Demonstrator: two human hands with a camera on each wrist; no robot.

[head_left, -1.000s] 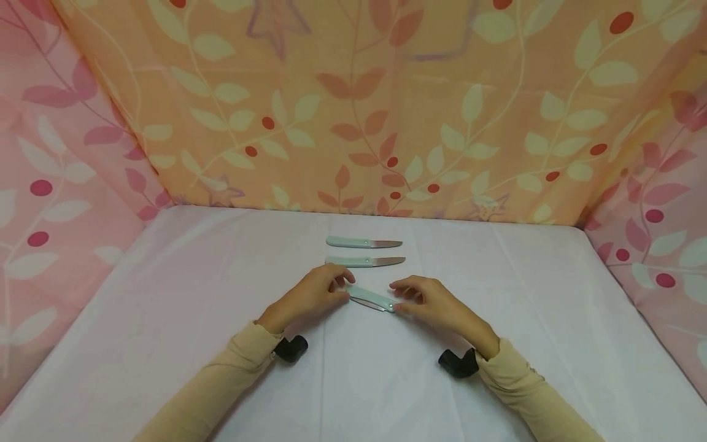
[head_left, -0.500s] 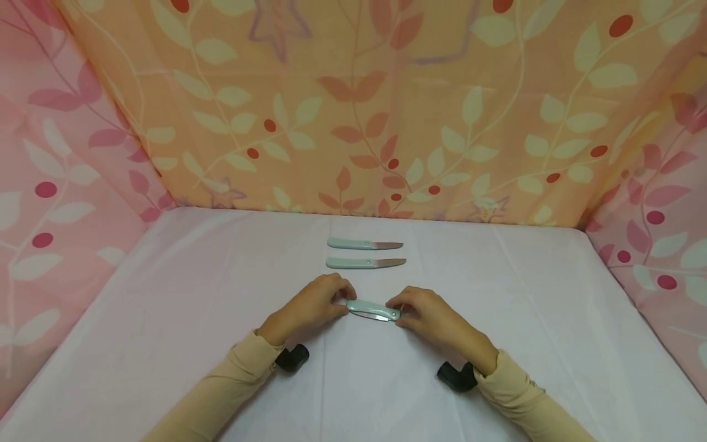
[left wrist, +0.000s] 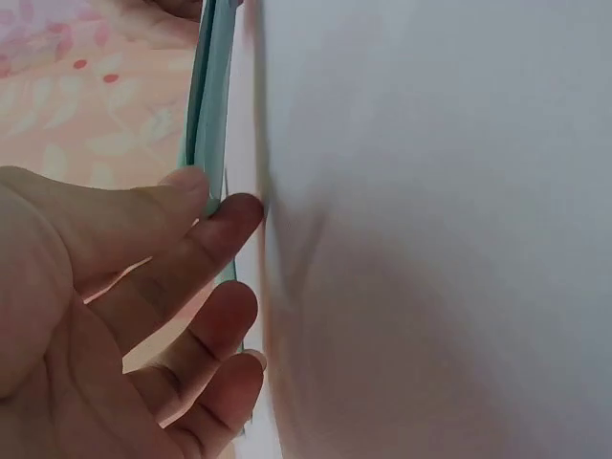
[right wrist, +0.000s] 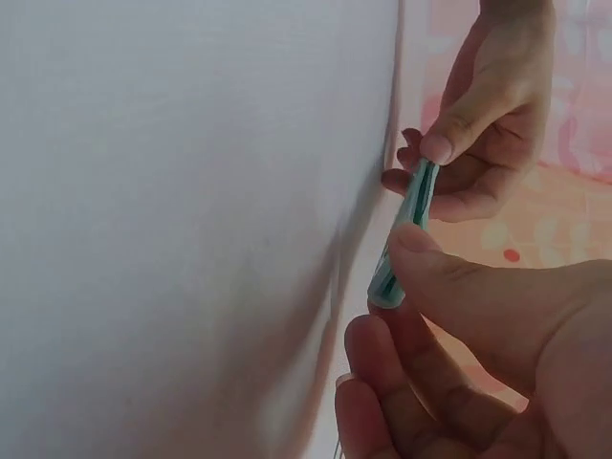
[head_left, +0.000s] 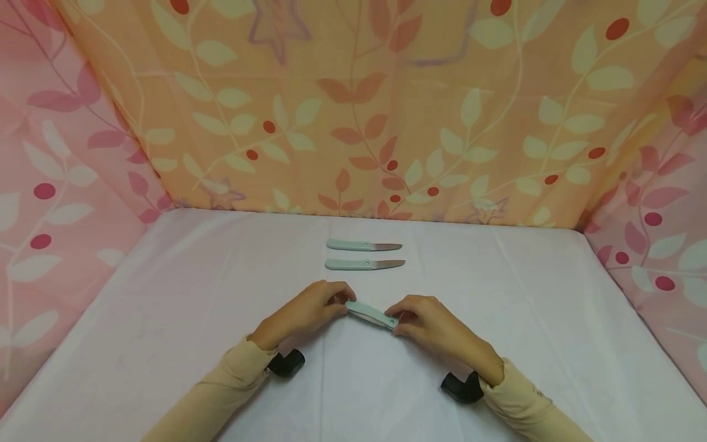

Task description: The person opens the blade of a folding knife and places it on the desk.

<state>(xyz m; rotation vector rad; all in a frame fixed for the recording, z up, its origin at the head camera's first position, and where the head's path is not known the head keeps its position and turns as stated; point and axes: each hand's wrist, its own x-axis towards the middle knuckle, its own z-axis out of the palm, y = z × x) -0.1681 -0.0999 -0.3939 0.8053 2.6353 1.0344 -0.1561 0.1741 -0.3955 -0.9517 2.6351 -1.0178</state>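
A folding knife with a pale green handle [head_left: 366, 311] is held between both hands at mid-table. My left hand [head_left: 309, 312] pinches its left end between thumb and index finger, which the left wrist view shows with the other fingers apart from the handle [left wrist: 216, 105]. At the pivot end, my right hand [head_left: 439, 324] grips it with thumb and fingers; part of that end is covered. The handle's slot [right wrist: 390, 282] faces up in the right wrist view. Its blade appears folded against the handle. Beyond the hands lie two matching knives, a farther one [head_left: 348, 245] and a nearer one [head_left: 349, 264], blades unfolded and pointing right.
A white cloth [head_left: 221, 276] covers the table. Patterned fabric stands behind it as an orange back wall [head_left: 353, 110], with pink fabric [head_left: 72, 264] along the sides. A black wrist camera [head_left: 287, 363] sits below the left hand, another [head_left: 461, 388] below the right.
Both hands have drawn the folding knife toward the person. The right fingers have closed round its pivot end. Less of the blade shows below the handle. The two unfolded knives stay put.
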